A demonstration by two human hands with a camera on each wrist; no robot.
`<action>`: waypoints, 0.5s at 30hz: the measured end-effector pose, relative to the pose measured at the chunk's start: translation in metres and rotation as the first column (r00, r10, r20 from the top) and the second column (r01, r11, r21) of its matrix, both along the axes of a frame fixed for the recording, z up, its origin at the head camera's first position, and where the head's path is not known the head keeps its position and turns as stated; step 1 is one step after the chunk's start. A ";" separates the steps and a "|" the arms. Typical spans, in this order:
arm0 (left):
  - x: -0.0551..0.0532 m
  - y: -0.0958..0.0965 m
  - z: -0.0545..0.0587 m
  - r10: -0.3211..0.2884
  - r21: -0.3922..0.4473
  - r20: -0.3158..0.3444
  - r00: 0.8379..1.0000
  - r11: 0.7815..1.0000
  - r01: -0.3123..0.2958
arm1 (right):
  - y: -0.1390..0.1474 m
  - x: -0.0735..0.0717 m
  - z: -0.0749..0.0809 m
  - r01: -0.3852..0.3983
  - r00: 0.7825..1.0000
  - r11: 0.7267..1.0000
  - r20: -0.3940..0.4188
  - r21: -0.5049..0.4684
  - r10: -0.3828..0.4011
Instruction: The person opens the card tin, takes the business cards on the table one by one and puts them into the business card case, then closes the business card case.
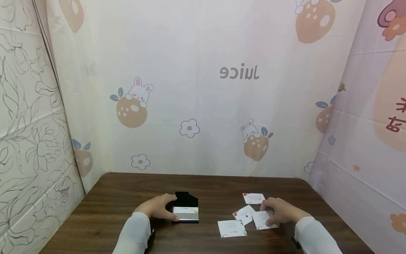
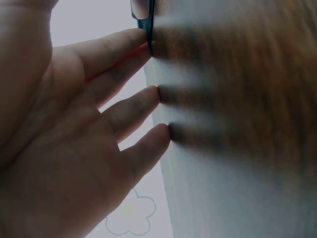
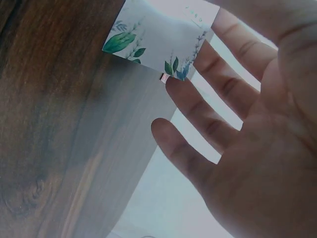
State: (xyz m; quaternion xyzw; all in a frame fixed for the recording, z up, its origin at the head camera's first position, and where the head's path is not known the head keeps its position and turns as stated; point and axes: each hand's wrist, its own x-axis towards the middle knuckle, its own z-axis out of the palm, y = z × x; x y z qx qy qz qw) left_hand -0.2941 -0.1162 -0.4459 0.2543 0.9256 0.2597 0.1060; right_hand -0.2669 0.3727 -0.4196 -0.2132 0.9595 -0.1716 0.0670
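Note:
An opened card case [image 1: 185, 214], with a black lid and a shiny lower half, lies left of centre on the table. My left hand [image 1: 160, 207] touches its left side, thumb at the front corner and index finger by the lid. In the left wrist view its fingers [image 2: 133, 111] are mostly straight, tips at the tabletop. My right hand [image 1: 280, 210] pinches a white card [image 3: 158, 32] with green leaf corners between thumb and fingers. Just left of it lie a red-flowered card [image 1: 244, 213] and a leaf-edged card [image 1: 231, 229]; another red-cornered card [image 1: 253, 198] is behind.
The dark wooden table [image 1: 133, 187] reaches back to a printed cloth backdrop [image 1: 196, 98]. Patterned cloth walls stand on the left [image 1: 28, 106] and right [image 1: 364, 123].

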 end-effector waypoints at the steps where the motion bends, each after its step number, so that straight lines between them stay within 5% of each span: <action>1: 0.000 0.000 0.000 0.000 -0.001 0.001 1.000 1.000 0.000 | 0.000 0.000 0.000 0.006 1.000 1.000 0.002 -0.006 -0.006; 15: -0.001 -0.002 0.000 -0.020 0.010 0.000 1.000 1.000 0.020 | 0.004 0.003 0.005 0.022 0.999 0.999 0.026 -0.042 -0.021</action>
